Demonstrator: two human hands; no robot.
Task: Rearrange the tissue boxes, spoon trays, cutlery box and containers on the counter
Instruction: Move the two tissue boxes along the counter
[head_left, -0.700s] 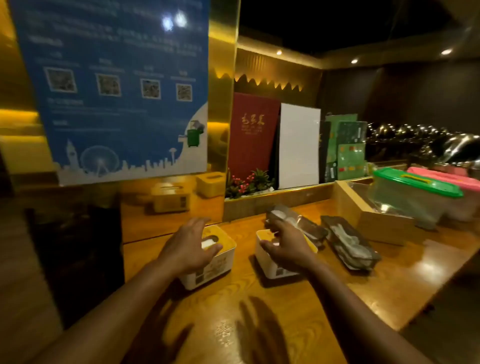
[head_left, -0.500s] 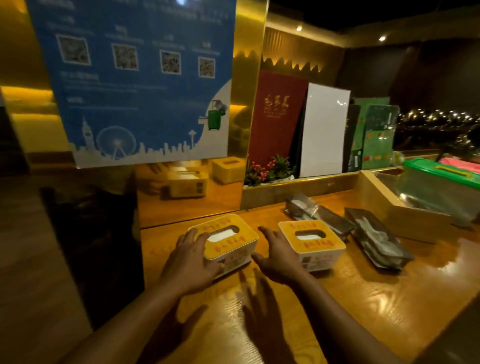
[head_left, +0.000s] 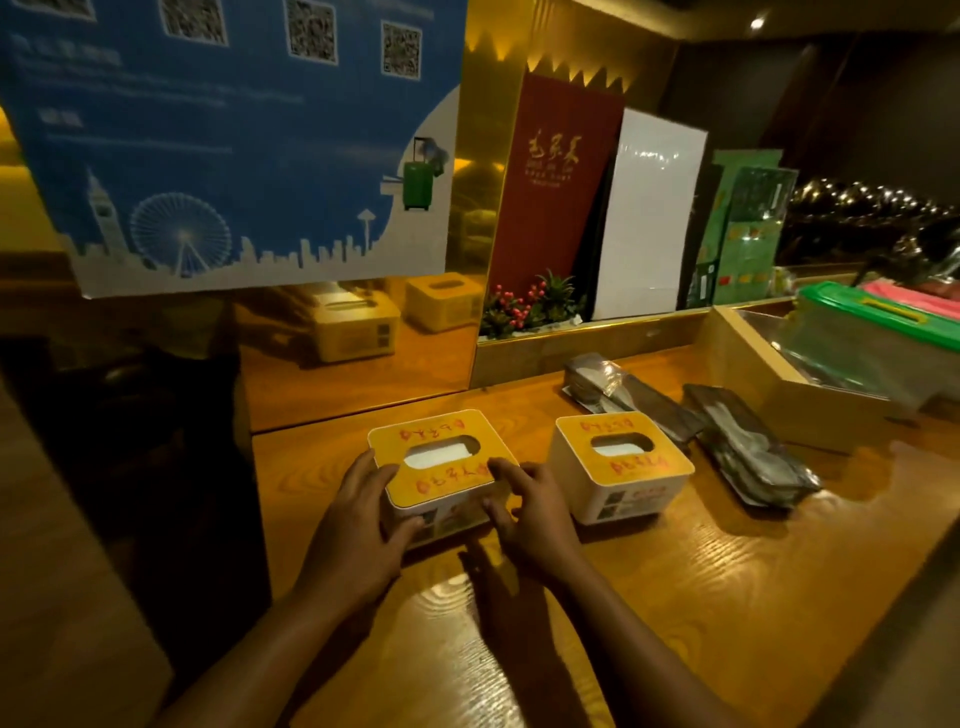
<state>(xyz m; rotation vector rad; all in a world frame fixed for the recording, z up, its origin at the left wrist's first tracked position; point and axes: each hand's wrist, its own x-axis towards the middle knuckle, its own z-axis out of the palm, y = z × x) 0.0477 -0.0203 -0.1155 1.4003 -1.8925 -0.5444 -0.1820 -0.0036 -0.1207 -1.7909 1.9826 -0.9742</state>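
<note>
Dim restaurant counter, glossy wood. Left hand and right hand clasping the nearer tissue box at its two sides. Risking, probably, sliding it into the second tissue box just beside, nudging the spoon trays beyond.

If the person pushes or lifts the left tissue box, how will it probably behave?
The left tissue box looks like rigid plastic with straight walls, so it should stay stiff between the left hand and right hand. It is low and wide, so tipping seems unlikely. On the glossy counter it would probably slide easily.
</note>
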